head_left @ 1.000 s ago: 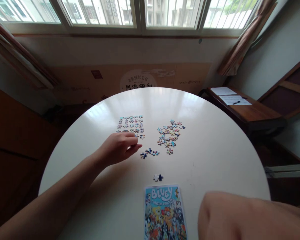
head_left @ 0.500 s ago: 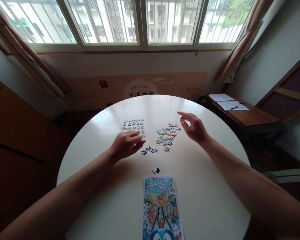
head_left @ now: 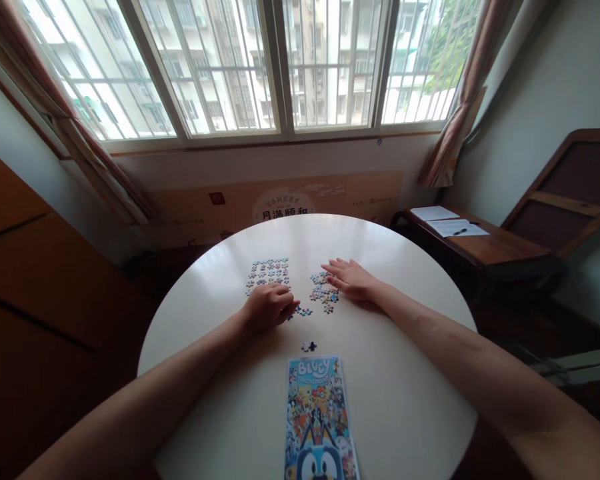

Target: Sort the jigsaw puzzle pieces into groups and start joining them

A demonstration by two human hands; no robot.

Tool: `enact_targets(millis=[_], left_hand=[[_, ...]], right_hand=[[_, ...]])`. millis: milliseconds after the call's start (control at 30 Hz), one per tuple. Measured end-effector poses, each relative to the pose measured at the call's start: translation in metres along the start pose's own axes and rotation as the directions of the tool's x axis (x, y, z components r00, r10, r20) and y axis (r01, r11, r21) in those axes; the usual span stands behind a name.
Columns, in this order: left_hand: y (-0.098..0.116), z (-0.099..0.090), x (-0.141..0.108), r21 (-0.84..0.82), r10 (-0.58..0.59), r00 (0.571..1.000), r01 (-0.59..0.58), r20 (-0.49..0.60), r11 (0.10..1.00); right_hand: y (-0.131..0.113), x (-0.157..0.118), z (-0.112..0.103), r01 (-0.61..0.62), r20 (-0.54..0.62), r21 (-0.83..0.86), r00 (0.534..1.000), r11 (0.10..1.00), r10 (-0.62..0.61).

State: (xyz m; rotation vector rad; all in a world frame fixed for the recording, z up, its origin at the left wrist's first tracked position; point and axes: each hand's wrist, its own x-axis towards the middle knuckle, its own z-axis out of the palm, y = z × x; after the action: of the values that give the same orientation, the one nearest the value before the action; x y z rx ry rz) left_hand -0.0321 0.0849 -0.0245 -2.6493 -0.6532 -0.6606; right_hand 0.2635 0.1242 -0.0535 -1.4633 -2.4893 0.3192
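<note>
Whereas the right hand (head_left: 349,279) was beside the loose multicoloured jigsaw heap (head_left: 323,294), its spread grip now overlies the heap's right side, putting pieces within reach. Left hand (head_left: 270,305), curled near the multicoloured jigsaw rows (head_left: 279,273): cannot tell whether pinching.

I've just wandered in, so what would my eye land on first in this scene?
Probably the bright "Bluey" picture, lying on the white round table at the bottom centre of the view. Beyond it, two bare hands draw the gaze: the left hand, curled, just in front of neat rows of jigsaw pieces, and the right hand, spread at a loose cluster of pieces.
</note>
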Motion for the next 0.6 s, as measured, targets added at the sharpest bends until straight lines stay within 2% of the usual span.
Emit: enact_targets(millis=[233,433,500,600], left_hand=[[0.001,-0.005,-0.001,-0.011,-0.074,0.997,0.074,-0.008,0.997],[0.006,-0.01,-0.008,-0.089,-0.106,0.994,0.107,0.014,0.99],[0.009,-0.013,-0.01,-0.134,-0.114,0.993,0.118,0.041,0.984],[0.013,-0.017,-0.011,-0.322,-0.153,0.982,0.181,0.108,0.929]], right_hand=[[-0.028,0.011,-0.001,0.172,0.07,-0.026,0.983,0.985,-0.17],[-0.051,-0.005,0.0,0.322,0.115,0.014,0.94,0.947,-0.321],[-0.061,-0.012,-0.002,0.376,0.128,0.067,0.916,0.924,-0.381],[-0.075,-0.021,-0.007,0.417,0.174,0.159,0.88,0.895,-0.442]])
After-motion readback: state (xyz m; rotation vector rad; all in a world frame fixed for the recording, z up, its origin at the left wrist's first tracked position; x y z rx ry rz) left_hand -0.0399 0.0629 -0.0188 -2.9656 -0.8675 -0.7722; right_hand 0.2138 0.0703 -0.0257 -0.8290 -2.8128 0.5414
